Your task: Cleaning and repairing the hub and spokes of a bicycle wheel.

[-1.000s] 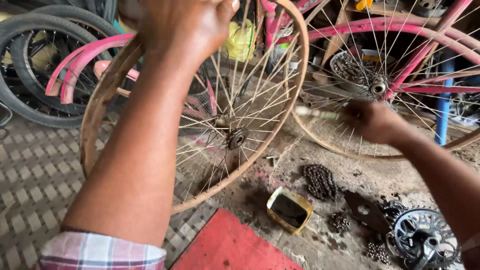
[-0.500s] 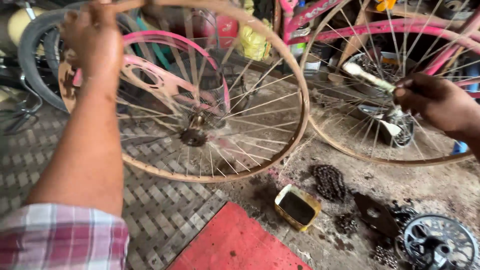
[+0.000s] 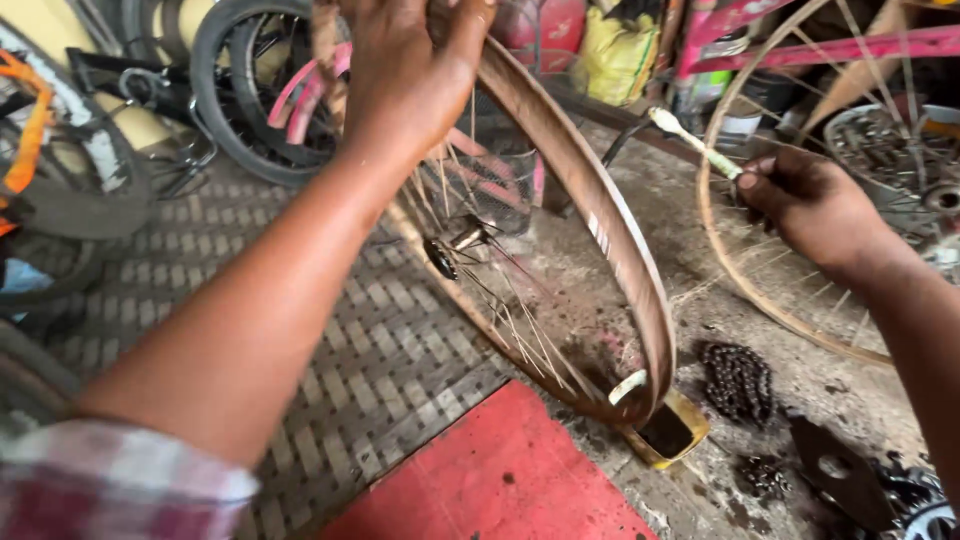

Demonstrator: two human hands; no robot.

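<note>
From the head cam, my left hand (image 3: 415,70) has its grip clamped on the top of the rusty bike wheel (image 3: 600,240), standing on edge over the small yellow tin (image 3: 668,438). My right hand (image 3: 815,205) pinches a white-handled brush (image 3: 690,140) just off the rim. Rim looks rusty all round, so I'd say most work's left.

Floor: woven mat (image 3: 330,330) on the left, bare stained concrete (image 3: 850,380) on the right, a red board (image 3: 500,480) at the bottom edge. Yellow wall (image 3: 40,20) at top left, with black tyres (image 3: 215,110) leaning before it. A pink bicycle frame (image 3: 800,45) and a yellow sack (image 3: 610,55) stand at the rear. Lighting: diffuse daylight.
</note>
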